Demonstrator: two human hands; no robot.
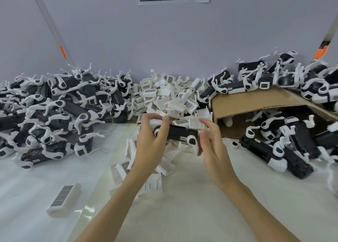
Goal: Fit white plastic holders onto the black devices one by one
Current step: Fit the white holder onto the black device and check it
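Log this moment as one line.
left hand: grips black device | right hand: pinches white holder over device | stage: fitting, unseated

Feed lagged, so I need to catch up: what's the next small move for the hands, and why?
Probably bring the white holder down onto the right end of the black device and press it on. The left hand grips the device's left end, the right hand pinches the holder just above it, not yet seated.

Both hands, left hand [151, 137] and right hand [212, 143], grip a black device [180, 132] above piled white holders [170, 95].
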